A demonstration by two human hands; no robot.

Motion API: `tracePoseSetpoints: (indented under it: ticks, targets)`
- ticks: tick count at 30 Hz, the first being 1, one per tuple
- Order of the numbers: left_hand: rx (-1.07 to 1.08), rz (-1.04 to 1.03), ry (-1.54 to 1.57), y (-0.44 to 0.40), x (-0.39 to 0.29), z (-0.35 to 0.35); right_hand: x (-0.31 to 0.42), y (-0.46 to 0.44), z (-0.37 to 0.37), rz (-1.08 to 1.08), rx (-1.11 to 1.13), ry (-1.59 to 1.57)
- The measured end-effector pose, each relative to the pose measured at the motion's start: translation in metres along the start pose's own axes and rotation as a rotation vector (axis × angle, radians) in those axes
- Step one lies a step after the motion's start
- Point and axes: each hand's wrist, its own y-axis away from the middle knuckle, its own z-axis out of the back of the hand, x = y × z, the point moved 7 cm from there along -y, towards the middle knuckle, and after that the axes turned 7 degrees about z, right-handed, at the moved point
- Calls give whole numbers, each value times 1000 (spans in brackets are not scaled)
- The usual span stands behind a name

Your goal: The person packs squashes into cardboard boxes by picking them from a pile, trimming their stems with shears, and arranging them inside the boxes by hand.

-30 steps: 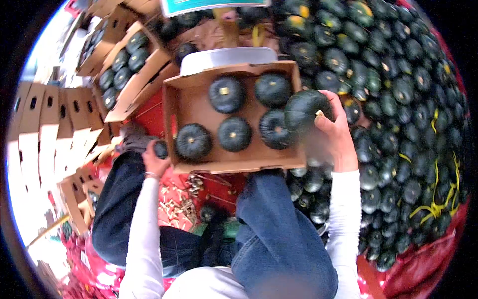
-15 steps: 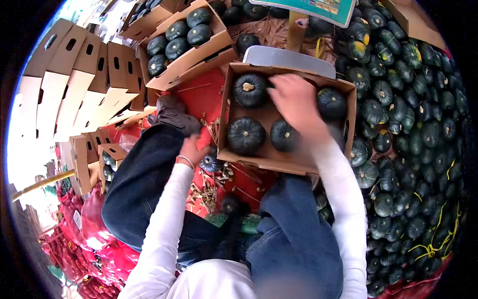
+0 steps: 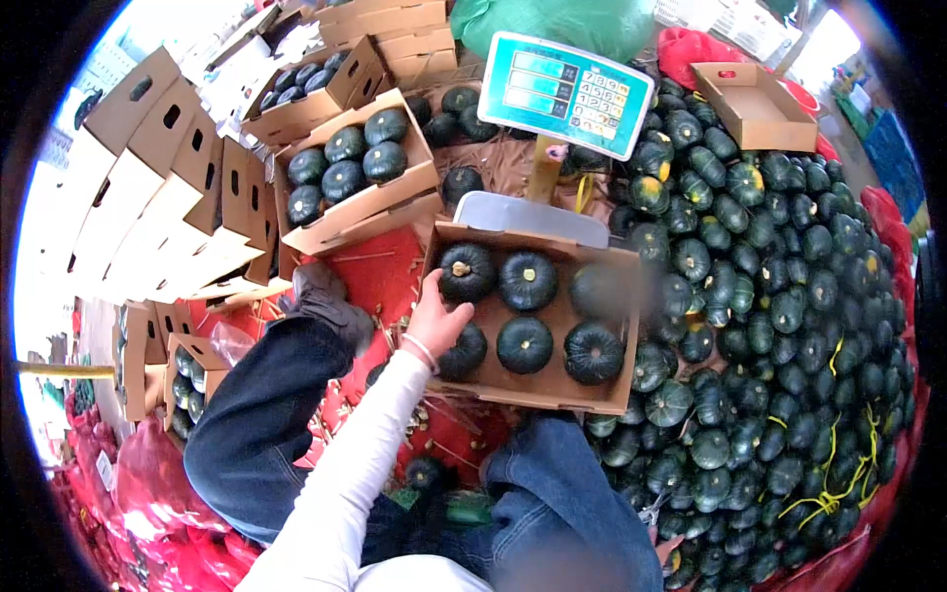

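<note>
I have my left hand [image 3: 436, 326] nearer, fingers loosely spread at the near-left side of the round squash [image 3: 467, 273] in the open box's [image 3: 523, 395] far-left corner, while my right hand [image 3: 668, 549], grip impossible to tell, lies near-right by the pile [image 3: 710, 447].

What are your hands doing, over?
Left hand at a corner pumpkin in the box. Right hand low by the pile, mostly hidden. Leg in the way.
</note>
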Motion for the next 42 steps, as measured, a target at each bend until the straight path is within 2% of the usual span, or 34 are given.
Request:
tracePoseSetpoints:
  ticks: [1,3,5,7,8,9,10,11,12,14,16,17,18,20,22,23,24,26,27,28,30,31,32,33,34,35,36,38,39,41,42]
  targets:
    - [-129,-167,-119,-39,39,-6,5,12,-10,-15,30,-92]
    - [-212,-106,-100,-40,18,-6,38,29,-3,-79,65,10]
    - [-258,-59,-80,-64,22,-11,7,16,-16,-73,68,48]
    - [-251,-31,-4,-88,27,-17,-30,12,-53,69,-69,-82]
    - [-319,-107,-47,-110,44,-18,-48,9,-73,146,-129,-140]
    - [-333,-143,19,-107,38,-19,-4,18,-56,176,-48,-98]
    - [-270,-69,50,-83,12,-19,51,30,-34,209,33,-57]
    - [-306,-80,9,-78,7,-17,105,42,-12,244,111,-19]
    - [-255,-98,68,-100,22,-13,93,36,-25,142,112,100]
    - [-166,-107,142,-118,37,-12,82,32,-30,93,164,58]
    - [-127,8,355,-127,57,-15,76,28,-31,70,215,80]
    - [-152,138,373,-94,35,-25,69,22,-31,53,268,130]
    - [-159,166,298,-86,30,-26,104,16,-6,73,348,198]
    - [-196,54,193,-100,36,-22,147,-17,18,311,295,89]
    - [-258,-105,28,-109,37,-17,213,-42,50,597,-14,-153]
    - [-292,-212,-34,-118,42,-14,241,-61,49,673,-11,-147]
    - [-285,-207,-73,-114,37,-13,269,-80,46,748,-10,-140]
    - [-219,-187,-50,-105,30,-16,316,-112,34,854,-54,-272]
    - [-238,-249,-162,-118,40,-9,338,-138,19,894,-39,-272]
    - [-174,-246,-42,-115,39,-7,358,-157,7,932,-27,-272]
    - [-42,-243,199,-105,38,-5,398,-166,6,871,-20,-281]
    - [-30,-157,261,-77,19,-7,414,-159,10,891,23,-477]
    - [-15,-63,319,-36,-13,-16,432,-142,15,826,221,-714]
    - [-8,-173,284,-6,-43,-28,449,-120,16,821,390,-919]
    - [110,-338,293,5,-55,-41,463,-88,16,775,660,-1203]
    - [172,-478,82,52,-101,-72,471,-56,12,608,933,-1519]
    - [238,-523,51,66,-111,-88,474,-35,4,681,966,-1388]
    - [440,-221,199,71,-103,-114,476,-33,7,952,535,-1210]
    - [472,-282,247,74,-111,-124,462,-43,-2,604,800,-1510]
    - [483,-339,243,74,-117,-130,429,-73,1,461,661,-1596]
    - [523,-356,183,77,-116,-130,409,-91,13,521,496,-1437]
